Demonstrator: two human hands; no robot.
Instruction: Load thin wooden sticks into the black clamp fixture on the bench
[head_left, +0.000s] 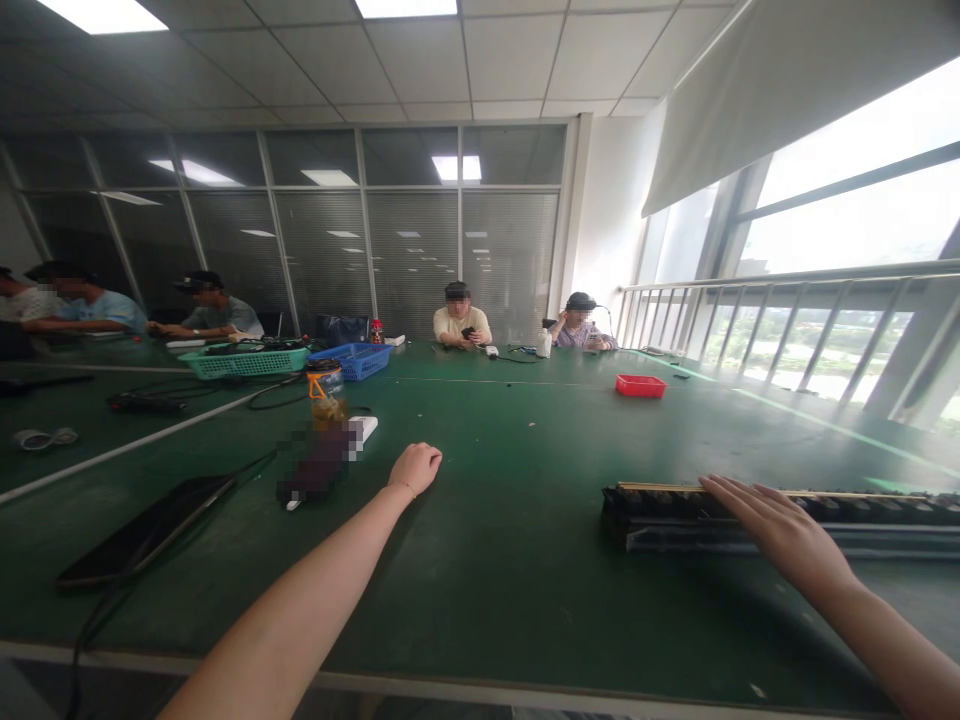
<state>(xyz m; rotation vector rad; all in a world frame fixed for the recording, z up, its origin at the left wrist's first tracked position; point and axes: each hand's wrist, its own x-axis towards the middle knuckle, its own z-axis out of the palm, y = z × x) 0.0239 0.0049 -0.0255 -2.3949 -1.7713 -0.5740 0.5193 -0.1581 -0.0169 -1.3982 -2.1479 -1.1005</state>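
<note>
My left hand (415,470) rests on the green tabletop, its fingers curled into a loose fist, with nothing seen sticking out of it. My right hand (780,520) lies with straight fingers, palm down, over a long black slotted bar (660,525). A thin yellowish strip (652,487) runs along the top of this bar. The bar's right end goes out of view. Left of my left hand are a dark, blurred-out object (319,465) and a jar with an orange-marked lid area (327,395).
A tablet-like dark slab (150,530) with a cable lies at left. Farther back are a green basket (244,362), a blue basket (352,360) and a red tray (640,386). Several people sit around the table, one straight ahead (461,322). A railing (787,300) borders the windows.
</note>
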